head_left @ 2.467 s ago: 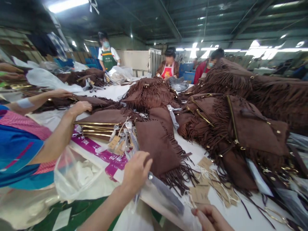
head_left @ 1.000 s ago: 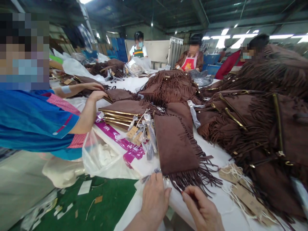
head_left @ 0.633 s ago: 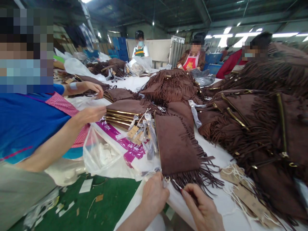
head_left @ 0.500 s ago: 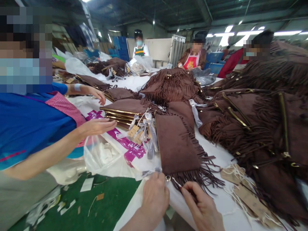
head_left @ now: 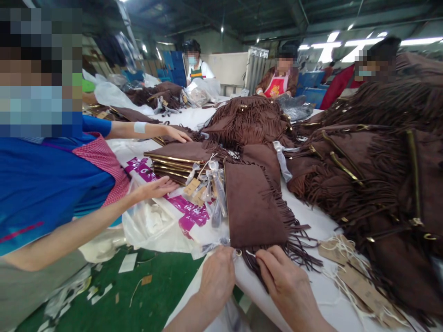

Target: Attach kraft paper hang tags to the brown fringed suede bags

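Observation:
A brown fringed suede bag [head_left: 258,207] lies flat on the white table directly in front of me, its small gold ring [head_left: 238,252] at the near left corner. My left hand [head_left: 218,272] is closed right beside that ring; what its fingers grip is hidden. Pinched in my right hand [head_left: 285,279], just right of the ring, is a thin white string [head_left: 249,253]. Dark fringe strands hang under the right fingers. Plastic-wrapped tassels [head_left: 217,203] and a kraft tag [head_left: 192,186] rest along the bag's left side.
At left, a co-worker's two hands [head_left: 161,186] are at a stack of gold-zipped brown bags [head_left: 169,168]. Kraft tags with white strings [head_left: 360,281] lie at right. More fringed bags [head_left: 346,180] are heaped behind them. Other people stand across the table. Paper scraps litter the green floor [head_left: 155,290].
The co-worker's hands have moved right, onto and beside the bag stack. My right hand has shifted slightly up and left, and my left hand slightly left. The bag stays in place.

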`<state>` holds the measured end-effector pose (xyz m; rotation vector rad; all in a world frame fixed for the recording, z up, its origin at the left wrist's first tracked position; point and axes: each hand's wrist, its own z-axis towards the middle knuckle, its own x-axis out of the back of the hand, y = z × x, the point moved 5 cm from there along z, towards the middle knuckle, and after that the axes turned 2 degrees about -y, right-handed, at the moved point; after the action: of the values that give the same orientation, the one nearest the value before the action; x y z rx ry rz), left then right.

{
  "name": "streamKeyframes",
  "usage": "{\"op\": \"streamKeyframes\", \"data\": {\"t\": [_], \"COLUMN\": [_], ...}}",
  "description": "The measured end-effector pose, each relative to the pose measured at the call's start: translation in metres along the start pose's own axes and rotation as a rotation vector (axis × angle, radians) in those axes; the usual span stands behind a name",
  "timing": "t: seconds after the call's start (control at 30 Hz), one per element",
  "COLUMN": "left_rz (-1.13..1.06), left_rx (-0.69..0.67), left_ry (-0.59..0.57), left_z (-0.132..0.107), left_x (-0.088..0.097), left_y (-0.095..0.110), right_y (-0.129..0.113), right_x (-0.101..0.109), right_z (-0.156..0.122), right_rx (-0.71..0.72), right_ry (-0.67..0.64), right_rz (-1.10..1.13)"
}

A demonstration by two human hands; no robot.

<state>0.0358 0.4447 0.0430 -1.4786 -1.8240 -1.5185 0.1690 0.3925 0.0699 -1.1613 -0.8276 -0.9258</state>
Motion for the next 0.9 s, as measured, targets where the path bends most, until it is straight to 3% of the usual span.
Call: {"op": "streamKeyframes", "data": {"t": [0.23, 0.6, 0.9], "left_rz": [0.02, 0.142, 0.155], "left_rx": [-0.068, -0.131, -0.137], "left_ry": [0.008, 0.034, 0.026], "left_z": [-0.004, -0.007, -0.009], "left_x": [0.008, 0.015, 0.015], "left_y": [0.002, 0.008, 0.007], "right_y": [-0.004, -0.011, -0.013], "right_x": [-0.001, 0.005, 0.002], "right_z": [0.021, 0.039, 0.046], "right_rx": [-0.019, -0.013, -0.048], "right_ry": [-0.2, -0.339, -0.363], "right_rz": [0.089, 0.08, 0.068]}}
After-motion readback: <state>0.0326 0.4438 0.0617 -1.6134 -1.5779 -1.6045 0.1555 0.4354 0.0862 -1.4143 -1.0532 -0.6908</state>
